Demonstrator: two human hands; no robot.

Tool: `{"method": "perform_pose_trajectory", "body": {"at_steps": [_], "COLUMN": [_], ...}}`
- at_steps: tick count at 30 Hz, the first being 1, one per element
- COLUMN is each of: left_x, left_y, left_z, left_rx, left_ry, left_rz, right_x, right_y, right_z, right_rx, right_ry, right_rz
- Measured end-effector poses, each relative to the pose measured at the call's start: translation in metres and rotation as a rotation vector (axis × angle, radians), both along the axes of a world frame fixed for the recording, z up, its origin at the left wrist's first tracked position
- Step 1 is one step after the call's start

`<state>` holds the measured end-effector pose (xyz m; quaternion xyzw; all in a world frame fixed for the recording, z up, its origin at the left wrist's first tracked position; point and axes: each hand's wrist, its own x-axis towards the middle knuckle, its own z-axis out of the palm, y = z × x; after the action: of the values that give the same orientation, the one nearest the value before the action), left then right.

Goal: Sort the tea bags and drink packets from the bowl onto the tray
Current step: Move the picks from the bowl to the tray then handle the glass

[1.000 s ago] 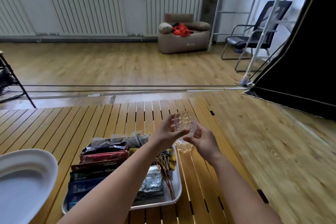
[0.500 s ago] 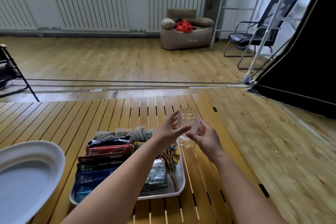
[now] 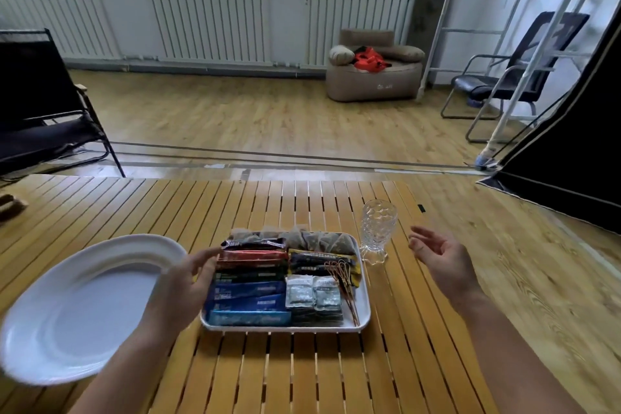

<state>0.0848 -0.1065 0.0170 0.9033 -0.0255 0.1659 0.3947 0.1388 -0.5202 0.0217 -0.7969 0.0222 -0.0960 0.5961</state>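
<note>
Tray (image 3: 364, 309) packed with drink packets (image 3: 250, 282) and tea bags (image 3: 316, 240), mid-table.
Glass (image 3: 378, 232), held aloft a second ago, now stands beside the tray; right hand (image 3: 440, 255) off it, fingers spread; left hand (image 3: 188, 282) loose, between tray and white bowl (image 3: 77, 309).

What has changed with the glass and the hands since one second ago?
Both hands let go of the glass, which now stands on the table right of the tray. The left hand moved to the tray's left edge; the right hand drew back, open. Packets stay sorted.
</note>
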Motion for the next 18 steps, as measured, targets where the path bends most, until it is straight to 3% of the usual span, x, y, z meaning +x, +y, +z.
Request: {"method": "perform_pose_trajectory", "body": {"at_steps": [4, 18], "left_x": [-0.044, -0.065], "left_y": [0.031, 0.058], "left_z": [-0.043, -0.052], "left_rx": [0.374, 0.354], "left_ry": [0.246, 0.185], "left_rz": [0.117, 0.089], "right_x": [-0.028, -0.076], "right_y": [0.013, 0.024], "right_z": [-0.028, -0.036], "right_rx": [0.004, 0.134], "right_ry": [0.071, 0.136], "right_rz": [-0.059, -0.122]}}
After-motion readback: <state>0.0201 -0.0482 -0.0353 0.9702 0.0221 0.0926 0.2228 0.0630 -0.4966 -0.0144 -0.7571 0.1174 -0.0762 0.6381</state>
